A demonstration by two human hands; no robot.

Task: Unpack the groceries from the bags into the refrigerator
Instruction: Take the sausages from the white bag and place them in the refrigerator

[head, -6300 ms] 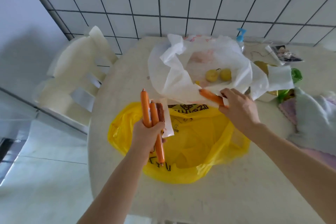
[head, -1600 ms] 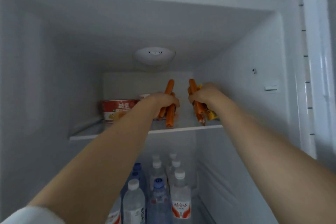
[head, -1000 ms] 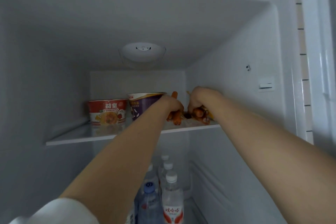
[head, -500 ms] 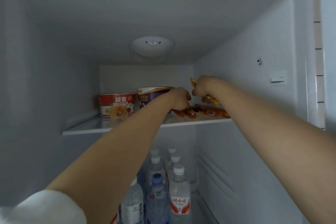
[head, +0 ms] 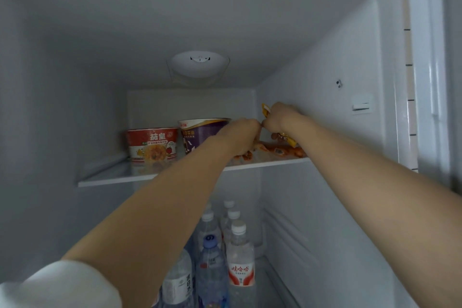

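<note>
Round white control dial [head: 200, 64] is mounted on the compartment ceiling at 12 o'clock. White switch housing [head: 360, 105] and a small sensor [head: 338, 83] sit on the side wall at 2 o'clock. Tiled wall strip [head: 408, 57] shows at 2 o'clock, outside the cabinet.

Two bare forearms belonging to one person fill the lower half of the view. The left arm wears a short white sleeve [head: 60, 282] that ends above the elbow, its rounded hem showing soft and plain, with no pattern or lettering visible. The right arm shows no sleeve within the frame. The left hand [head: 243, 136] and the right hand [head: 278, 119] are bare, without gloves. No watch, bracelet or ring can be made out on either wrist or hand.
</note>
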